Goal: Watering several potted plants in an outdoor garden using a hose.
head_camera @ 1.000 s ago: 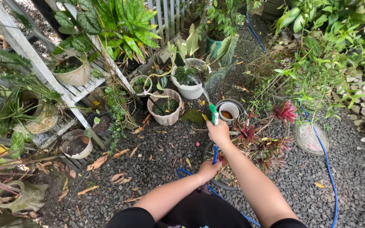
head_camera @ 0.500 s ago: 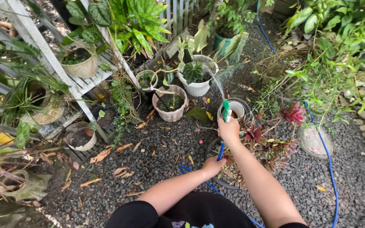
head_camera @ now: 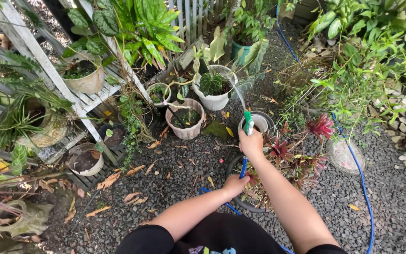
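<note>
The right hand (head_camera: 252, 143) holds a green spray nozzle (head_camera: 248, 122), with the fingers wrapped tight around its handle. A thin jet of water (head_camera: 238, 95) leaves the nozzle and arcs up toward the white pot (head_camera: 215, 98) with the dark, patterned leaves. The left hand (head_camera: 235, 184) is lower and closer to the body; its fingers are closed around the blue hose (head_camera: 243, 166) just behind the nozzle.

The nozzle is above a round pot (head_camera: 261, 121) with a pale inner rim, and the red-leaved plants (head_camera: 301, 150) are just beside the right forearm. A ribbed pink pot (head_camera: 184, 118) stands near the white one, on the dark gravel (head_camera: 179, 164) with dry leaves. On the left, a white slatted shelf (head_camera: 90, 99) carries more pots. The blue hose also runs in a long curve on the gravel at the right side.

To do this step well, I think the jet should fall on the soil and not hard on the leaves, so the wrist must stay steady and the aim a little low. The left hand should keep the hose loose and free of kinks, and away from the red plants.
</note>
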